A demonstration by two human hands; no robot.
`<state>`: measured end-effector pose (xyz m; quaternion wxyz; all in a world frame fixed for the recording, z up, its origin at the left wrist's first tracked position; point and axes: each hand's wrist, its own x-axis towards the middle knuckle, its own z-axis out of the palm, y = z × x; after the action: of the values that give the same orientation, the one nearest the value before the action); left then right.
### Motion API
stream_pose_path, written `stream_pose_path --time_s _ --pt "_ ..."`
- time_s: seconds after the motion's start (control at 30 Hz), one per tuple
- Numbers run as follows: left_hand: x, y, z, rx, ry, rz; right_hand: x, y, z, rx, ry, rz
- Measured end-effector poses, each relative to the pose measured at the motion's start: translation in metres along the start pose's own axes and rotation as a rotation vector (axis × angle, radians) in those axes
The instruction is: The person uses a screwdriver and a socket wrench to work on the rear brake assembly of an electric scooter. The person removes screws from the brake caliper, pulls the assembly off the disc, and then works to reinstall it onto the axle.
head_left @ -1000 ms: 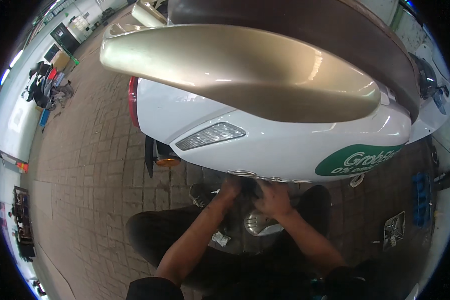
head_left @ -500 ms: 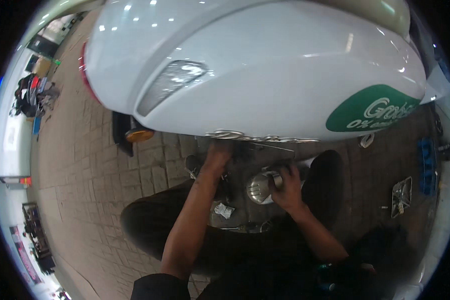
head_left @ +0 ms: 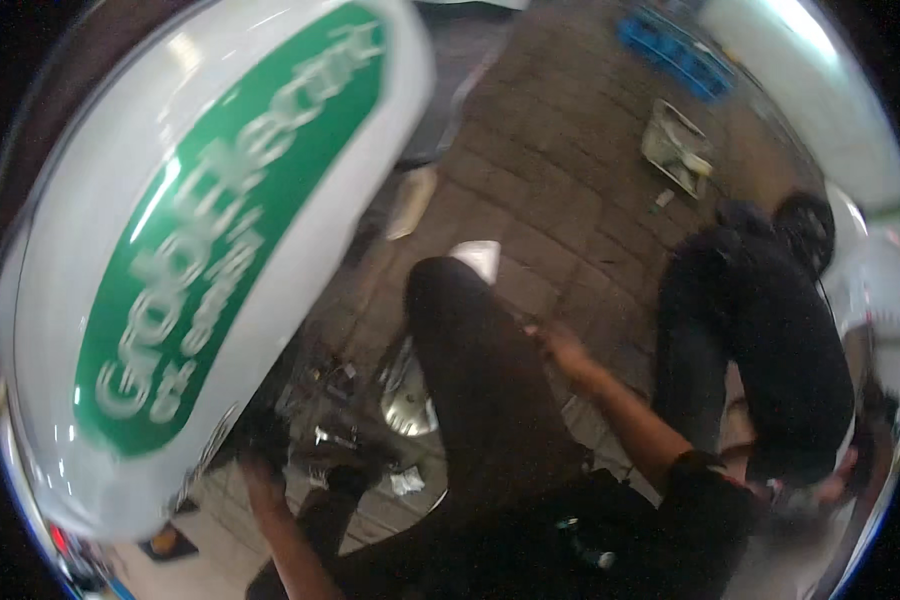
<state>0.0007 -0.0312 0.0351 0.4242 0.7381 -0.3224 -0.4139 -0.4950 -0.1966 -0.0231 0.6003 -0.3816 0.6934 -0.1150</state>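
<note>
1. Turned rightward in the head view since half a second ago, leaving the white scooter side panel point(head_left: 335, 220) at left; took the right hand point(head_left: 562, 352) from the slotted silver cover point(head_left: 407, 413) to beyond the right thigh point(head_left: 490, 370).
2. Holds the right hand out above the brick floor point(head_left: 560, 190); cannot tell, through blur, whether spread or pinching anything.
3. Reaches with the left hand point(head_left: 260, 475) to the panel's lower edge, into shadow; cannot tell its grip.
4. Shows the slotted silver cover lying between panel and thigh, near a crumpled white scrap point(head_left: 406, 482).

Both hands point(head_left: 567, 353) blurred, grips unclear
</note>
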Motion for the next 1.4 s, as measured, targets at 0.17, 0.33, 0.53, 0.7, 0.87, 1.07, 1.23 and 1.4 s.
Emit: stream_pose_path --time_s 0.17,0.33,0.53,0.7,0.87,1.07,1.23,1.4 --pt "0.009 0.018 0.024 -0.059 0.132 -0.139 -0.007 0.140 0.023 0.115 -0.318 0.079" --pt "0.005 0.030 0.033 -0.190 0.062 -0.070 0.022 0.301 0.070 -0.541 -0.349 0.008" --pt "0.010 0.005 0.000 -0.202 0.107 -0.134 -0.016 0.210 0.074 -0.629 0.026 0.080" --pt "0.020 0.006 0.000 0.207 -0.043 -0.203 0.008 0.217 0.062 -0.813 0.091 -0.075" --pt "0.006 0.037 0.037 -0.287 0.165 -0.177 0.004 0.212 0.083 -0.800 -0.001 -0.180" --pt "0.004 0.030 0.014 -0.312 0.026 -0.190 -0.018 0.175 0.107 -0.438 -0.218 -0.155" --pt "0.019 0.009 0.001 -0.519 -0.113 -0.179 0.020 0.181 0.148 -1.089 -0.760 -0.682" --pt "0.019 -0.019 -0.009 -0.525 0.017 0.035 0.008 0.183 0.242 -1.506 -1.177 -0.961"
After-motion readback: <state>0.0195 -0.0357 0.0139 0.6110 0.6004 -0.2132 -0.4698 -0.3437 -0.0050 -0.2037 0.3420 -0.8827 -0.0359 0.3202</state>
